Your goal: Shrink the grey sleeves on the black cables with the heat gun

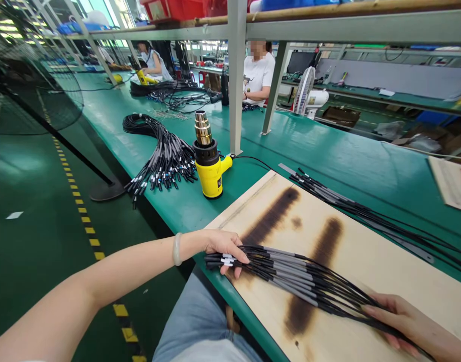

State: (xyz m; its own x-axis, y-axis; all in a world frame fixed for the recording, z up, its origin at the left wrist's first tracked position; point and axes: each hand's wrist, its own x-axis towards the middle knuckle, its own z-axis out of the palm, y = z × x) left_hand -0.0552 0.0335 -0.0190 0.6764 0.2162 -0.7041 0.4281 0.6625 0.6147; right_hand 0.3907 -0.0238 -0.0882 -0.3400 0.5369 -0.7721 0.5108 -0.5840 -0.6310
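1. A cable bundle [294, 276], black with grey sleeves, stretches over a scorched wooden board [369, 261] on a green table [185, 211]; whether it touches the board is unclear.
2. The bundle's long axis runs between both hands, slanting from the left hand [227, 249] down to the right hand [398, 314] at lower right. The grey sleeves lie between the grips, nearer the left.
3. The left hand clasps the bundle beside its white-tagged ends, thumb on top, fingertips curling underneath, forearm reaching from lower left.
4. The right hand, slightly blurred, closes around the black cables, thumb uppermost.
5. A yellow heat gun [210, 173] stands upright beyond the left hand.
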